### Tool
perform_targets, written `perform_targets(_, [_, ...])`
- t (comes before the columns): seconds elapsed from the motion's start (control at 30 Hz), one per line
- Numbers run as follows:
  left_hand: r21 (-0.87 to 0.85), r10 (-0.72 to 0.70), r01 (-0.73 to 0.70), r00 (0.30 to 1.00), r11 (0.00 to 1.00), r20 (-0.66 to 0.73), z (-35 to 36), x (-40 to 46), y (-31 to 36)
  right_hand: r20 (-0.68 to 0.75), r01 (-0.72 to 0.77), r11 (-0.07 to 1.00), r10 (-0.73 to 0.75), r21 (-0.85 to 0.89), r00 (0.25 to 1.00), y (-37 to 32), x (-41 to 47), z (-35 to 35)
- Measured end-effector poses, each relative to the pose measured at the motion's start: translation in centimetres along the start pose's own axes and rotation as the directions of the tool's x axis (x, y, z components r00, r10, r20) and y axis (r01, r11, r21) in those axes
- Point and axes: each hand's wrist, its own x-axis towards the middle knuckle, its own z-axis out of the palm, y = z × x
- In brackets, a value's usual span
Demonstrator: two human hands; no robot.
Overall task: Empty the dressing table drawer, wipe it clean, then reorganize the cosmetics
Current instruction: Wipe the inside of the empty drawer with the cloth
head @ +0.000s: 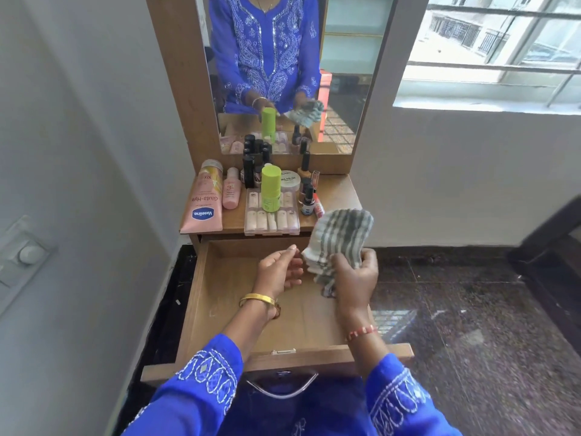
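Note:
The wooden drawer (pixel 220 309) is pulled out and holds nothing but my hands above it. My right hand (pixel 355 278) grips a grey-and-white striped cloth (pixel 341 234), bunched and raised over the drawer's back right corner. My left hand (pixel 279 269) hovers over the drawer's middle with fingers loosely curled, holding nothing, its fingertips close to the cloth. The cosmetics stand on the table top (pixel 339 191): a pink Vaseline tube (pixel 204 202), a small pink bottle (pixel 231 191), a green bottle (pixel 271 191), a clear case of nails (pixel 272 220), a white jar (pixel 290 180) and several dark nail polish bottles (pixel 308 196).
A mirror (pixel 283 73) rises behind the table top. A white wall with a switch plate (pixel 25 253) is at the left. Dark stone floor (pixel 456 309) spreads to the right, under a window (pixel 503 48). A metal handle (pixel 281 388) is on the drawer front.

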Motion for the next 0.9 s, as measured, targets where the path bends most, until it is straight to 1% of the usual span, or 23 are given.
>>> perform_targets(0.07, [-0.016,-0.054,0.054,0.998,0.998,0.021,-0.2,-0.6,-0.7,0.114,-0.074,0.997,0.074,-0.002,0.991,0.8,-1.8,-0.5])
perform_targets(0.13, [-0.021,-0.085,0.086,0.996,0.996,0.03,-0.3,-1.1,-1.0,0.201,-0.109,0.993,0.117,-0.049,0.973,1.6,-2.8,-0.7])
perform_targets(0.23, [-0.023,-0.065,0.064,0.998,0.998,-0.019,-0.8,-1.5,-1.3,0.226,-0.102,0.985,0.132,-0.14,0.965,2.2,-3.4,-0.5])
perform_targets(0.33, [-0.027,-0.053,0.052,0.998,0.998,-0.022,-1.5,-1.7,-1.4,0.26,-0.167,0.972,0.207,-0.165,0.943,2.2,-3.0,-0.3])
perform_targets(0.37, [-0.016,-0.049,0.049,0.999,0.999,-0.014,-1.7,-1.7,-1.5,0.276,-0.165,0.967,0.215,-0.192,0.937,2.1,-2.7,-0.3])
perform_targets(0.43, [0.01,-0.049,0.049,0.999,0.999,0.009,-2.1,-1.6,-1.8,0.296,-0.116,0.96,0.191,-0.253,0.936,1.9,-2.1,-0.3])
perform_targets(0.57, [0.059,-0.036,0.033,0.998,0.998,0.046,-3.1,-1.4,-2.1,0.294,-0.035,0.943,0.138,-0.331,0.946,1.7,-0.7,-0.1])
perform_targets(0.63, [0.091,-0.007,0.008,1.0,0.996,-0.008,-3.8,-1.2,-2.2,0.316,-0.001,0.922,0.133,-0.387,0.939,1.5,0.1,0.1])
perform_targets(0.67, [0.108,0.004,0.002,0.999,0.994,-0.046,-4.3,-1.0,-2.2,0.336,0.0,0.908,0.155,-0.418,0.929,1.5,0.6,0.1])
perform_targets(0.77, [0.138,0.032,-0.014,0.991,0.99,-0.129,-5.5,-0.6,-2.2,0.393,-0.068,0.873,0.286,-0.483,0.874,2.0,1.5,0.5])
perform_targets(0.8, [0.129,0.039,-0.021,0.989,0.991,-0.144,-5.9,-0.5,-2.2,0.383,-0.075,0.854,0.307,-0.515,0.871,2.5,1.8,0.5])
perform_targets(0.83, [0.124,0.052,-0.033,0.986,0.992,-0.156,-6.2,-0.4,-2.2,0.35,-0.049,0.812,0.305,-0.582,0.886,3.2,2.0,0.5])
perform_targets(0.87, [0.133,0.072,-0.05,0.983,0.99,-0.17,-6.6,-0.4,-2.2,0.31,-0.001,0.734,0.287,-0.679,0.906,3.9,2.3,0.4])
perform_targets(0.9, [0.156,0.1,-0.071,0.977,0.985,-0.187,-6.9,-0.4,-2.1,0.277,0.05,0.629,0.269,-0.776,0.922,4.4,2.3,0.3])
